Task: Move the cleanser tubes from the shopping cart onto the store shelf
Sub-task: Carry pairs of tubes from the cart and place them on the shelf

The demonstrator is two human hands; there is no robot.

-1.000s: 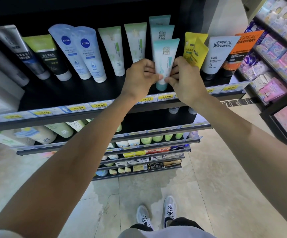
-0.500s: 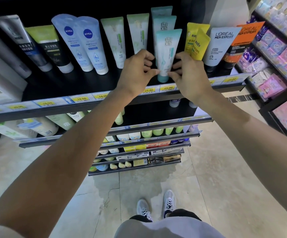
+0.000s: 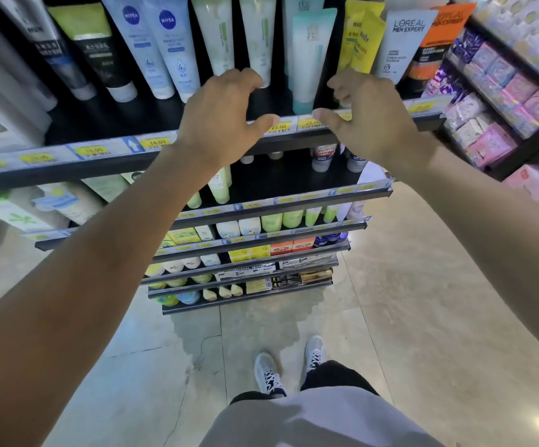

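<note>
both hands, left hand [image 3: 219,114] and right hand [image 3: 371,119], hung loose and empty either side of the soft teal plastic cleanser tube [image 3: 310,56]; light, best pinched mid-body.

Tube tops [image 3: 297,1] cropped; price tags [image 3: 37,158] blurred.

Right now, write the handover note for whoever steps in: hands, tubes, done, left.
Left hand: fingers loosely curled, holding nothing, beside the teal tube.
Right hand: the same, on the tube's other side.
Teal tube: standing cap down on the top shelf, at the front of its row, touched by neither hand.
Done: that tube is shelved.
Left: the shopping cart is out of view; check it for more tubes.
</note>
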